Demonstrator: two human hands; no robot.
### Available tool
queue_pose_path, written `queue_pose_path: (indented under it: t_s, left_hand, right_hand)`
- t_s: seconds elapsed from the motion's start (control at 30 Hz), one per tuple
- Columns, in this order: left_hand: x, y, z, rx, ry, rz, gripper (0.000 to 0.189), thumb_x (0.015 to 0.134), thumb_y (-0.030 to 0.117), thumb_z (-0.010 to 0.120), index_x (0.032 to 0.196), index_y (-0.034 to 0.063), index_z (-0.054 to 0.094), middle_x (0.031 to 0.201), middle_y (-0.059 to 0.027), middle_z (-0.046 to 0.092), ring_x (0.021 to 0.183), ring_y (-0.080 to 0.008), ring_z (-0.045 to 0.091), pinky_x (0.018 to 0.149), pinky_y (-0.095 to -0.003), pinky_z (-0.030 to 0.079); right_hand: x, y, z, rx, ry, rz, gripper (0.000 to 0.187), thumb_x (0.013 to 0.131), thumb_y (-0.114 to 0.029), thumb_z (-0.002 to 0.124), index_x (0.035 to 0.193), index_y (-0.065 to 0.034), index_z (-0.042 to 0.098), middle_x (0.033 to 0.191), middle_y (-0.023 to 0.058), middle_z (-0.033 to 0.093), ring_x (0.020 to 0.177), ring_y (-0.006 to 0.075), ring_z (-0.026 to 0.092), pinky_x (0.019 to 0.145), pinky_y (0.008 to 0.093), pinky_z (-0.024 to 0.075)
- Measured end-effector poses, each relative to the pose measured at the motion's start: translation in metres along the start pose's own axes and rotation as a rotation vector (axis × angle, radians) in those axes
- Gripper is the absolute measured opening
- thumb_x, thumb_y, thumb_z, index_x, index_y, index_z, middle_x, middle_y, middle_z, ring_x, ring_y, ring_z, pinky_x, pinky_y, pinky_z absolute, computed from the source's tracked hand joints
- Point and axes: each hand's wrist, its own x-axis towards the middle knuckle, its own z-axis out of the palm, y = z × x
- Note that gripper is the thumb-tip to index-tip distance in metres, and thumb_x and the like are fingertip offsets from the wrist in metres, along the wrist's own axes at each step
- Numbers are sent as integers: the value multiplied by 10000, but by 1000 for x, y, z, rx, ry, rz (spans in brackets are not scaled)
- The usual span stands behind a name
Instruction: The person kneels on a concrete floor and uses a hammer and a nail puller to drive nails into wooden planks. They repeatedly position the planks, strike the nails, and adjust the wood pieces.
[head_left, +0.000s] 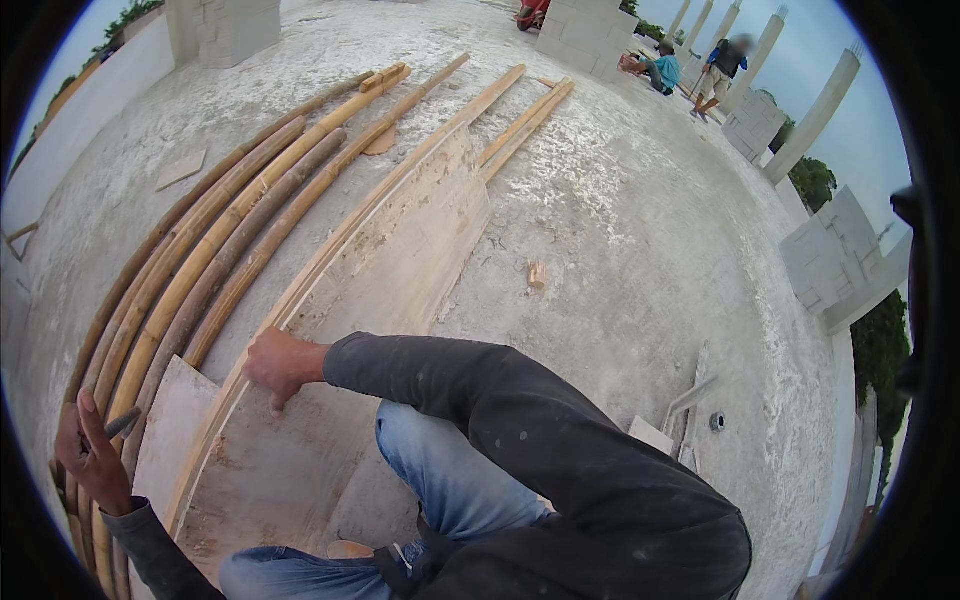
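Observation:
A long plywood panel (390, 277) lies lengthwise before me on the concrete, with a timber batten (493, 94) along its left edge. My right hand (281, 366) is closed around the batten and panel edge, thumb over the panel's face. My left hand (94, 454), near the left rim of the view, holds a dark, narrow tool (122, 423) with its tip pointing up and right. Most of that tool is hidden in the fingers, so its kind is unclear. A paler plywood piece (169, 427) lies between the left hand and the batten.
Several bamboo and wooden poles (255, 196) run along the left. Two timber strips (529, 124) stick out past the panel's far end. A wood offcut (536, 274), a metal ring (718, 421) and a plywood scrap (181, 169) lie on the floor. Two people (720, 67) are far right.

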Motion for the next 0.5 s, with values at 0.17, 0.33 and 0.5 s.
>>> queue_pose_path:
  t_s: [0.17,0.33,0.5]
  left_hand:
    - [7,142,16,-179,15,185,563,1070,314,583,649,35,335,605,-55,263,555,-130,270,561,-398,153]
    - [-8,209,-17,-445,-255,-41,467,1048,336,577,712,38,449,706,-48,401,711,-151,399,645,-347,273]
    - [-10,212,-36,-473,-659,-91,434,984,445,666,904,22,611,767,-49,497,589,-101,388,568,-300,291]
  right_hand:
    - [9,3,7,-9,-64,38,610,597,-600,896,881,-72,787,858,152,746,857,340,735,743,452,555]
    - [13,7,20,4,30,33,652,561,-668,883,867,-97,805,884,134,761,886,333,739,733,465,537]
    - [19,10,20,35,6,40,662,564,-625,907,902,-76,760,890,135,748,892,333,732,770,456,552]
